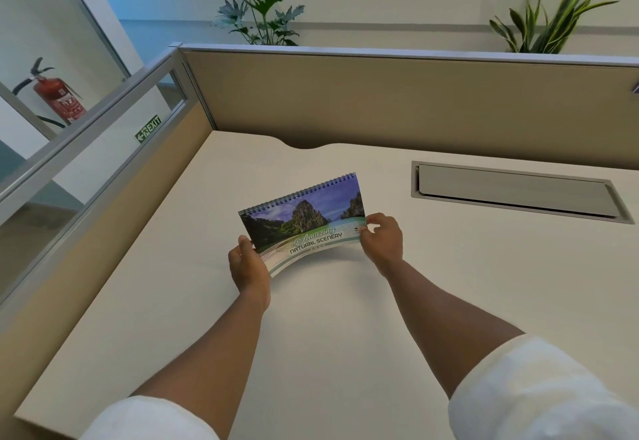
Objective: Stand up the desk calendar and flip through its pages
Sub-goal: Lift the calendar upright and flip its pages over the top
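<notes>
The desk calendar (pixel 304 220) is a spiral-bound booklet whose cover shows a sea-and-cliff landscape with the words "Amazing Natural Scenery". It is held a little above the white desk (pixel 345 318), tilted, with the spiral along its far edge. My left hand (pixel 247 265) grips its lower left corner, thumb on the cover. My right hand (pixel 382 239) pinches its lower right corner. The near edge bows slightly between the hands. A shadow lies on the desk under it.
A grey cable hatch (pixel 518 190) is set in the desk at the right. Beige partition walls (pixel 380 101) close the back and left sides. Plants (pixel 259 7) stand behind the back partition. A red fire extinguisher (pixel 58 97) hangs beyond the left glass.
</notes>
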The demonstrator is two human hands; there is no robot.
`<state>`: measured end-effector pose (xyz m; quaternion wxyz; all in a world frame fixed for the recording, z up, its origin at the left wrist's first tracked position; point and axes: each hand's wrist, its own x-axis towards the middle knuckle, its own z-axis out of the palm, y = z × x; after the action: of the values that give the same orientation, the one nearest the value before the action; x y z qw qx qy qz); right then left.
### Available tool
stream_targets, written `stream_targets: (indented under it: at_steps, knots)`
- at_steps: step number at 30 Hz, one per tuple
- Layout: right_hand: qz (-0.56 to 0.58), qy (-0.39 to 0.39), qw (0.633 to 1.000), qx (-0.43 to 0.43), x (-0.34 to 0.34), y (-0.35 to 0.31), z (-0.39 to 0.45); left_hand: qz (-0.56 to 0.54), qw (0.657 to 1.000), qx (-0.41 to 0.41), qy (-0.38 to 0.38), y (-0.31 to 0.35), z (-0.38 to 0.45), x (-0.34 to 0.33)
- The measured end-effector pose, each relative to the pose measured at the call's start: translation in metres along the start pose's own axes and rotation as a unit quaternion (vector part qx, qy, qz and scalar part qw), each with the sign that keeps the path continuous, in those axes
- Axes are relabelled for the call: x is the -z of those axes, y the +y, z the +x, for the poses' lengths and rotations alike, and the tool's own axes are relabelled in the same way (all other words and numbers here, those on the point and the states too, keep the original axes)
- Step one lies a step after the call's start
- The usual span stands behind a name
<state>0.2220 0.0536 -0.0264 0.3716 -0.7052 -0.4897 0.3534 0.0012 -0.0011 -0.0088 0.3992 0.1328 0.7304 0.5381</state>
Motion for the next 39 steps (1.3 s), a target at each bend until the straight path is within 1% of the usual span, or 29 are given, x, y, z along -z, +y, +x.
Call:
stream_targets:
  at_steps: [2,5,8,13,15,18,21,24,27,28,30,33,34,35,39]
  knots:
    - [0.047,0.007,0.999,-0.002,0.002,-0.002,-0.003,-0.004,1.000,-0.002,-0.009,-0.002,-0.001,0.001]
    - [0.091,-0.019,0.996,-0.015,0.007,-0.003,-0.005,-0.020,1.000,0.001,-0.021,-0.005,-0.003,0.002]
    - [0.086,-0.048,0.995,-0.019,0.012,-0.003,-0.004,-0.047,0.998,0.016,-0.033,-0.006,-0.003,0.002]
    - [0.079,-0.066,0.995,-0.010,0.017,-0.002,-0.002,-0.066,0.997,0.019,-0.036,-0.006,-0.005,0.003]
    - [0.115,-0.105,0.987,-0.040,0.018,-0.003,-0.001,-0.070,0.996,0.027,-0.041,-0.006,-0.006,0.004]
    - [0.225,-0.174,0.952,-0.114,0.023,-0.008,-0.003,-0.072,0.997,0.033,-0.023,-0.005,-0.005,0.007]
    - [0.310,-0.225,0.913,-0.140,0.029,-0.014,-0.005,-0.101,0.993,0.052,-0.024,-0.004,-0.004,0.011]
    - [0.399,-0.305,0.853,-0.141,0.035,-0.027,-0.006,-0.117,0.990,0.072,-0.016,-0.004,-0.004,0.015]
    - [0.479,-0.373,0.783,-0.132,0.040,-0.036,0.000,-0.140,0.987,0.073,0.008,-0.007,-0.003,0.018]
    - [0.498,-0.384,0.767,-0.123,0.040,-0.039,0.001,-0.145,0.987,0.073,0.010,-0.009,-0.003,0.019]
    - [0.535,-0.378,0.746,-0.119,0.038,-0.047,0.004,-0.132,0.989,0.063,0.015,-0.012,-0.002,0.018]
    - [0.596,-0.359,0.708,-0.119,0.035,-0.064,0.007,-0.066,0.997,0.028,0.013,-0.013,0.000,0.015]
    - [0.608,-0.362,0.698,-0.109,0.035,-0.070,0.008,-0.044,0.999,0.016,0.005,-0.013,-0.001,0.013]
    - [0.610,-0.365,0.697,-0.097,0.034,-0.076,0.009,-0.027,1.000,0.005,-0.001,-0.013,-0.003,0.012]
    - [0.580,-0.348,0.733,-0.078,0.034,-0.090,0.008,-0.022,1.000,-0.002,0.008,-0.011,-0.005,0.007]
